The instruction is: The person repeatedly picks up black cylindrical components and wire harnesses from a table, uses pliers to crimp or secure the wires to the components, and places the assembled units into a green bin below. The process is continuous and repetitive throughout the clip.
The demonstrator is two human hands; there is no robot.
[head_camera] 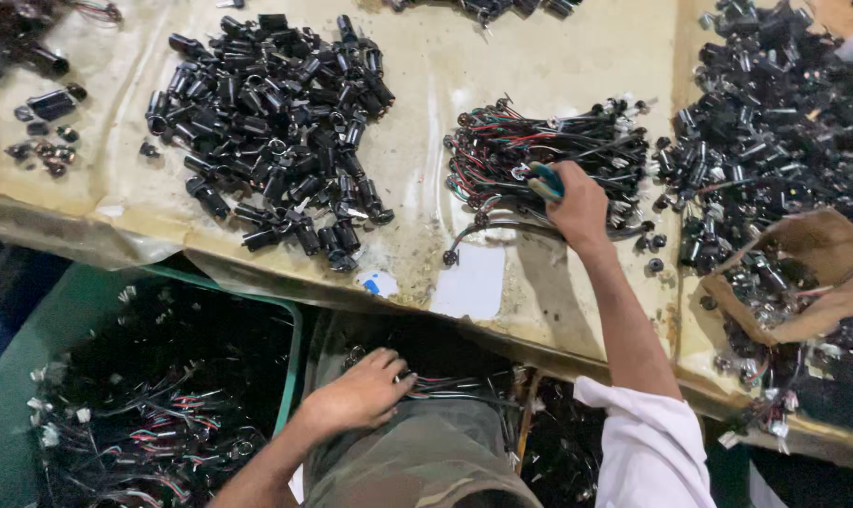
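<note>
Below the surface's [464, 56] near edge, a green plastic bin [290, 348] holds wired parts. Your right hand [577, 202] grips a teal-handled tool [544, 179] over the red-green-black wire bundle [539, 150]; your left hand [361, 390] lies unclenched on lap wires [455, 386].

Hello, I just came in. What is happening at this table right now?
A person sits at a worktable covered with small electrical parts. The right hand holds a blue-handled tool over a bundle of coloured wires. The left hand rests on another bunch of wires in the lap. A pile of black cylindrical parts lies to the left, and a green bin of wired pieces stands below.
</note>
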